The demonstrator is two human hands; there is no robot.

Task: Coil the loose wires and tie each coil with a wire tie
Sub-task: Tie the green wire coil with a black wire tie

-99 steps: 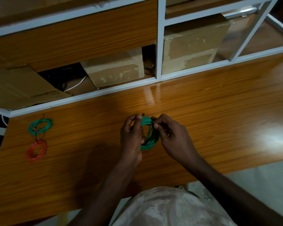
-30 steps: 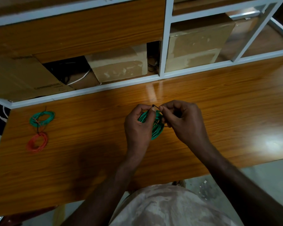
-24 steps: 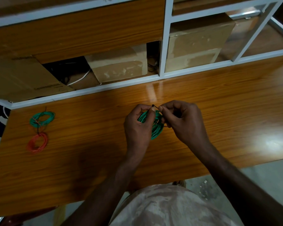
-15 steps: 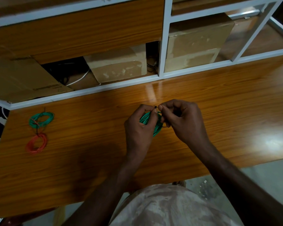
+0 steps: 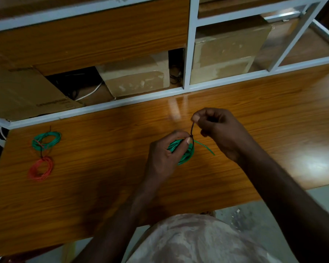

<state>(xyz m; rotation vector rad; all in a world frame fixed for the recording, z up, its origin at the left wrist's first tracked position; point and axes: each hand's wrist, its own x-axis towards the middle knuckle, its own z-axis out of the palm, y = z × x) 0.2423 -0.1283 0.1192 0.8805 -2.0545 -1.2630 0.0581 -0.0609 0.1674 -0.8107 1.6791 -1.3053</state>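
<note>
Left hand (image 5: 164, 154) grips the green wire coil (image 5: 184, 154) just above the wooden surface (image 5: 254, 114); right hand (image 5: 219, 130) pinches the black wire tie (image 5: 192, 130), running taut up from the coil. Tied green coil (image 5: 46, 140) and red coil (image 5: 40, 168) lie well apart, far left.

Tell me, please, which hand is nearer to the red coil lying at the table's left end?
Left. The left hand grips the green coil mid-table, well right of the red coil; the right hand pinches the black tie farther right still.
</note>
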